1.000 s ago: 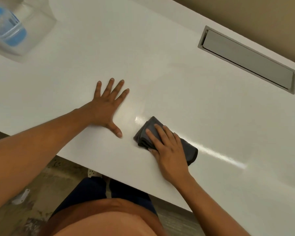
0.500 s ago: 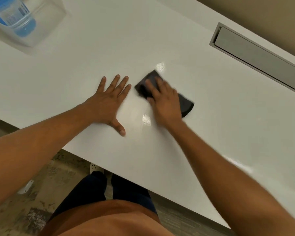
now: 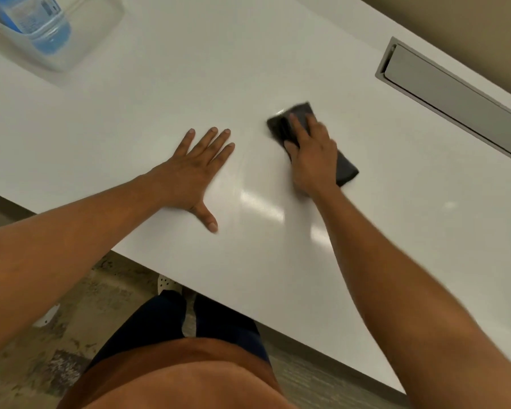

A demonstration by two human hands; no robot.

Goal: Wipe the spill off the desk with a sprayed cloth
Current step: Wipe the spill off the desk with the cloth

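A folded dark grey cloth (image 3: 346, 169) lies flat on the white desk (image 3: 160, 98), right of centre. My right hand (image 3: 311, 156) presses down on it, fingers over its far end, and covers its middle. My left hand (image 3: 194, 172) rests flat on the desk to the left of the cloth, fingers spread, holding nothing. The desk surface between the hands shines with light streaks; no distinct spill shows. A spray bottle (image 3: 33, 16) with blue liquid stands in a clear plastic bin (image 3: 80, 45) at the far left corner.
A grey metal cable hatch (image 3: 455, 95) is set into the desk at the far right, near the beige wall. The desk's near edge runs diagonally above my legs and the speckled floor (image 3: 80, 314).
My right hand has pushed the cloth away from the near edge, up and to the right across the desk. My left hand has stayed planted in place.
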